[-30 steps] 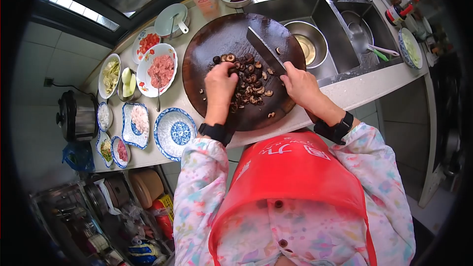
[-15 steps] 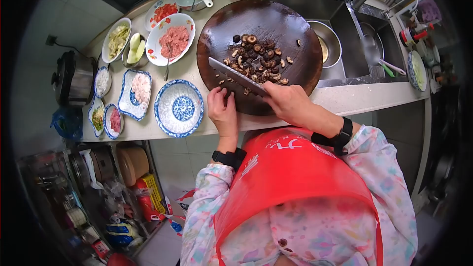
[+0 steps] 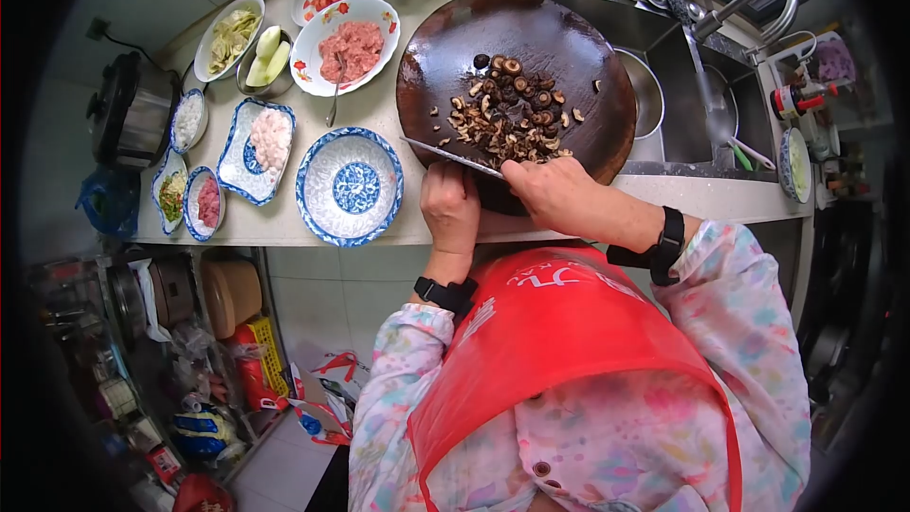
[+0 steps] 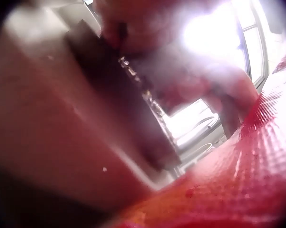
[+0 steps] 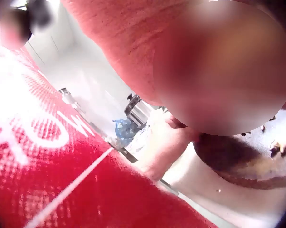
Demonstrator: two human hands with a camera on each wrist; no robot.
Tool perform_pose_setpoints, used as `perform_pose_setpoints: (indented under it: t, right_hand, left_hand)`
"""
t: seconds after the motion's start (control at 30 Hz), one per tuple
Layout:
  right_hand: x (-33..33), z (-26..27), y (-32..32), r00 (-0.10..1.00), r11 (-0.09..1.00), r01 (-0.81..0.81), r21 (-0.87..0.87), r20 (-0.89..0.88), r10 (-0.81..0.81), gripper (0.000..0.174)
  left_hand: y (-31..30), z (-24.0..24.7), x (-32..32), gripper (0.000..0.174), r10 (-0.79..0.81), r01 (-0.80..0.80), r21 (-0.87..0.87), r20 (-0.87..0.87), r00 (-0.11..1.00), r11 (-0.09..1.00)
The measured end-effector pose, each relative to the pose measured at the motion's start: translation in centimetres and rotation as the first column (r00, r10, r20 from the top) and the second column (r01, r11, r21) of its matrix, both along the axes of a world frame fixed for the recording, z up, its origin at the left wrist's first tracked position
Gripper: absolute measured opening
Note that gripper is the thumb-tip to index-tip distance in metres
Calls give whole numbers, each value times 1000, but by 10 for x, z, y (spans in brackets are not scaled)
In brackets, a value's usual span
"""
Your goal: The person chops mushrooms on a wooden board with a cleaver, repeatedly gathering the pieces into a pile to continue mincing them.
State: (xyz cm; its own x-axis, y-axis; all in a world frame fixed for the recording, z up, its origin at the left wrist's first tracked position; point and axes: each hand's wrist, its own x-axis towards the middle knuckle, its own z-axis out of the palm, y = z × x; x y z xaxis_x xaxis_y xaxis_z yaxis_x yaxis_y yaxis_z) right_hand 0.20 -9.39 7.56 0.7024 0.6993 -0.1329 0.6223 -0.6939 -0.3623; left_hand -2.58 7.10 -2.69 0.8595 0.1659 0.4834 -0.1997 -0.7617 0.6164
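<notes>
Sliced and whole mushrooms (image 3: 517,100) lie heaped on a round dark wooden chopping board (image 3: 464,28). My right hand (image 3: 564,192) grips a cleaver (image 3: 455,157) by its handle end, the blade low across the near left part of the board, between the mushrooms and me. At the board's near left rim is my left hand (image 3: 449,213), fingers bent and knuckles close beneath the blade. Its fingertips are hidden, so I cannot tell whether they hold the rim. In the right wrist view, the left hand (image 5: 162,145) reaches to the board's edge.
Left of the board stand a blue-patterned bowl (image 3: 313,213), a bowl of minced meat (image 3: 374,76) with a spoon, and several dishes of chopped food. A pot (image 3: 647,109) sits in the sink (image 3: 664,62) at right. The counter's front edge (image 3: 370,242) runs close to my apron.
The right hand has brought the cleaver from the board's far right to its near left side. The left hand has left the mushrooms for the near rim, its fingers now more bent. The head view has shifted.
</notes>
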Motion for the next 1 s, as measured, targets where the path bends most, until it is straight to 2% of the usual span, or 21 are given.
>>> perform_pose_setpoints:
  t: [0.13, 0.2, 0.23, 0.3, 0.33, 0.4, 0.43, 0.5, 0.6, 0.67, 0.73, 0.83, 0.93, 1.0]
  right_hand:
    - [13, -6, 17, 999, 996, -33, -83, -31, 31, 19]
    - [15, -16, 21, 1000, 1000, -10, 26, 19, 9, 18]
    - [15, -18, 19, 1000, 1000, -4, 29, 21, 3, 18]
    - [16, -21, 9, 978, 968, 204, 150, -68, -195, 18]
    - [18, -22, 3, 964, 944, 267, 193, -58, -261, 18]
    - [17, -21, -4, 944, 919, 329, 218, -75, -320, 18]
    - [16, -19, -5, 944, 918, 330, 221, -72, -322, 18]
    - [7, -10, -8, 957, 944, 291, 153, -67, -283, 17]
    - [-3, -5, -9, 974, 962, 227, 150, -59, -220, 16]
    - [-6, -9, -10, 985, 974, 169, 150, 8, -172, 16]
    - [-8, -4, -9, 997, 997, 65, 46, 46, -67, 17]
    - [-2, 8, -4, 997, 998, -14, -59, 69, 18, 19]
    - [13, -3, 15, 1000, 999, 0, -37, 7, 1, 19]
    - [17, -13, 15, 1000, 1000, 17, 20, 12, -17, 18]
  left_hand:
    - [0, 2, 1, 14, 1, -1, 0, -34, 999, 1000]
    - [-2, 1, 1, 15, 23, -25, -36, -40, 999, 999]
    - [-4, 1, 1, 15, 44, -48, -72, -54, 998, 996]
    - [-12, 5, 6, 15, 46, -49, -112, -33, 998, 992]
    - [-15, 8, 8, 16, 44, -45, -119, -10, 999, 992]
    - [-15, 7, 9, 15, 50, -53, -143, -20, 999, 988]
    - [-11, 2, 8, 15, 10, -5, -126, 34, 999, 992]
    - [-10, -2, 6, 15, -40, 48, -103, 80, 996, 993]
    - [-11, -1, 6, 16, -27, 32, -88, 54, 998, 996]
    - [-12, -4, 6, 17, -17, 17, -84, 4, 1000, 996]
    - [-11, -3, 8, 16, -25, 25, -59, -6, 1000, 998]
    - [-11, -5, 9, 15, -26, 33, -80, 81, 996, 996]
    - [-10, -8, 7, 15, -33, 35, -44, 51, 998, 998]
    - [-7, -9, 7, 17, -43, 41, -48, -48, 998, 998]
